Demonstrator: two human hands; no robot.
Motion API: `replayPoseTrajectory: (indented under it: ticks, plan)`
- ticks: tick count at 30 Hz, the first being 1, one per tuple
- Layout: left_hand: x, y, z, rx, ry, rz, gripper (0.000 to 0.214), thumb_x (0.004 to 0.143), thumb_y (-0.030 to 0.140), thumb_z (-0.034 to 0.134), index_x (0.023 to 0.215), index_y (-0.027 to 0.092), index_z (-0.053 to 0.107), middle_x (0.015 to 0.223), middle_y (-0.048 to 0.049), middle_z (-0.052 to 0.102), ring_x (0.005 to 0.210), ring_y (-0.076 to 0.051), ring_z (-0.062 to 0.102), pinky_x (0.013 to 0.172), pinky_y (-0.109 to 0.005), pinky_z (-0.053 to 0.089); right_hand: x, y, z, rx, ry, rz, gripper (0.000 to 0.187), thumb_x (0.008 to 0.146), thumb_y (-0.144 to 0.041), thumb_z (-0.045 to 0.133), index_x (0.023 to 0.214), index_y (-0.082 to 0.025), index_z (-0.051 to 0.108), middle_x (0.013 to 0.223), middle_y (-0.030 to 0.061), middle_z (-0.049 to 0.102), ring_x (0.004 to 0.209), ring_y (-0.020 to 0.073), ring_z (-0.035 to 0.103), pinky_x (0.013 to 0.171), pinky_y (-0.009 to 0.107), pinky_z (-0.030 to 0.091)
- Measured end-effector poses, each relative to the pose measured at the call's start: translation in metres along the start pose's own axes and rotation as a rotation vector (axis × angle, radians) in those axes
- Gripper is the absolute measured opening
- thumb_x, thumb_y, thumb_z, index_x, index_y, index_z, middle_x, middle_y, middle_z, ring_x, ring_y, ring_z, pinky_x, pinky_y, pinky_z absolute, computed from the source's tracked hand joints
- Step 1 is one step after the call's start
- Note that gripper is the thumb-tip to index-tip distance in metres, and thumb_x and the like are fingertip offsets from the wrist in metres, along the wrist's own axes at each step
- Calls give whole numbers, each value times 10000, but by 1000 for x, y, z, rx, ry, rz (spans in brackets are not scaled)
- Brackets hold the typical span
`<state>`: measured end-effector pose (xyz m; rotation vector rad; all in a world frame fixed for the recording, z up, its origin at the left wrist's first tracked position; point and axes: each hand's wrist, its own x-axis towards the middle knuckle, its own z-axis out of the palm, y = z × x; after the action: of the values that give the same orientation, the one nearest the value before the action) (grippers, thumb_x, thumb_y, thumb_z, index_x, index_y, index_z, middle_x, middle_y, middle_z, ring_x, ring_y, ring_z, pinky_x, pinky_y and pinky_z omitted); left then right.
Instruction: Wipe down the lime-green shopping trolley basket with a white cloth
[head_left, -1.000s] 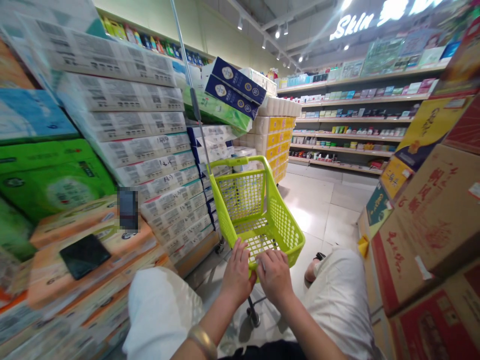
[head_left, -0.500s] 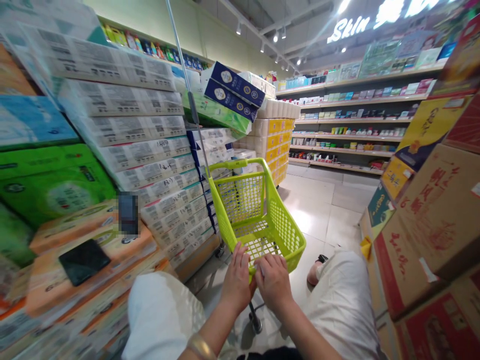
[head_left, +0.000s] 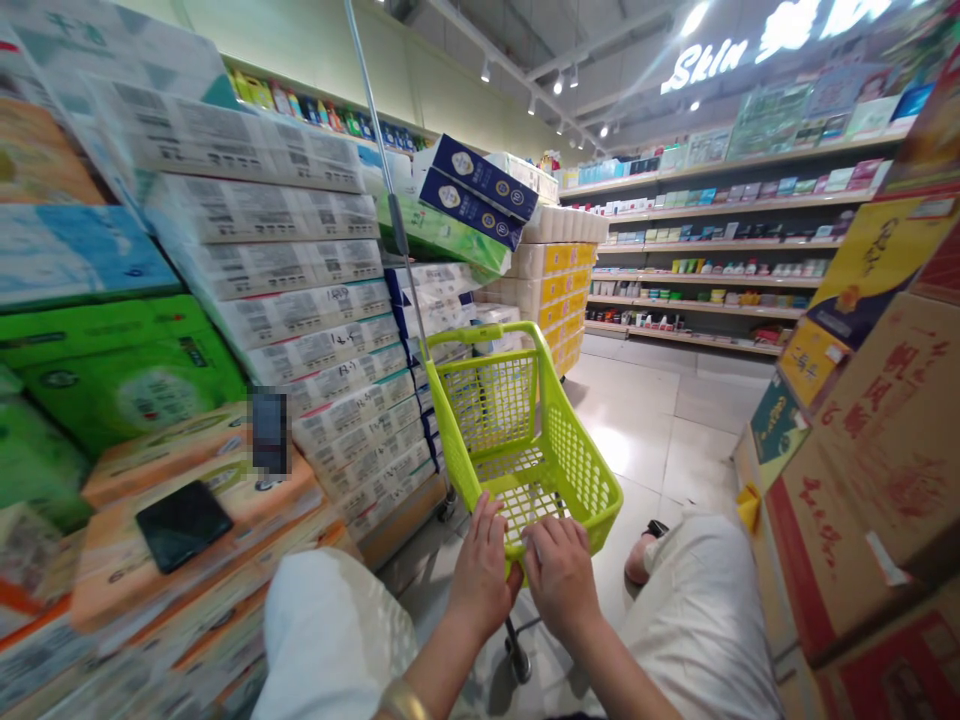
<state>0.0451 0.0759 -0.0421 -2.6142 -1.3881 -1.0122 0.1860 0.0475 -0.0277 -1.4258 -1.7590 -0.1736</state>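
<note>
A lime-green shopping basket cart stands between my knees, and its basket holds nothing. My left hand is wrapped over the near rim at its left corner, fingers curled inward. Just to the right, my right hand grips the same rim with bent fingers. Both thumbs are partly hidden below the edge. A thin metal pole rises from the cart's far left corner. Beneath the basket, a caster wheel rests on the floor.
Stacked white tissue packs line the left. A black phone lies on orange packs; a blurred patch is behind it. Cardboard cartons rise on the right. Shelves of small products stand beyond the tiled floor.
The whole view has shifted slightly, with things sitting a little farther right and lower. Both hands stay on the cart's near rim.
</note>
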Motion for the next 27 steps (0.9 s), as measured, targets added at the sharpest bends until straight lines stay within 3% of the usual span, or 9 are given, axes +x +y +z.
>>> replayPoseTrajectory:
  ticks: [2,8,12,15,17,24,27]
  plan:
    - [-1,-2,-1,6,3,7,477,666,93,536,1120,180,417,1362,-163,447,1416,-341,266,1082,-570,407,1,6,-3,4,-7,-12,161,864,-162,476,808,-226,612,764,9,584,775,184,486,811,320,308]
    - [0,2,-4,-6,7,-6,465,655,85,535,1100,182,438,1353,-149,458,1413,-339,276,1083,-569,406,12,57,-21,-77,59,72,179,893,-172,445,844,-207,613,794,26,605,812,192,513,844,326,321]
    - [1,3,0,-18,15,-20,465,647,74,530,1090,181,433,1349,-152,460,1415,-338,271,1086,-570,402,9,36,-10,-90,92,101,167,871,-154,456,815,-207,605,772,27,590,788,199,499,847,341,310]
    - [1,0,2,-15,17,-6,414,710,117,539,1103,178,427,1357,-171,453,1411,-338,280,1074,-565,418,3,5,3,-25,44,13,159,854,-150,466,790,-215,597,758,22,573,779,197,481,815,327,308]
    - [1,-1,1,-13,5,1,405,729,143,549,1113,178,425,1359,-173,452,1409,-342,283,1071,-566,421,2,-2,6,12,19,-32,154,851,-151,471,792,-220,596,757,16,576,773,191,481,803,320,306]
    - [2,5,-4,-33,-10,-30,491,647,67,529,1113,187,430,1326,-133,479,1413,-344,271,1089,-581,395,11,53,-16,-52,58,54,185,906,-172,432,856,-211,606,789,23,599,809,194,507,833,327,313]
    - [3,7,-1,-37,14,-32,491,643,66,526,1110,182,430,1324,-142,480,1412,-344,274,1080,-586,402,10,52,-13,-80,80,79,164,893,-175,450,843,-209,602,786,27,594,804,200,501,840,337,313]
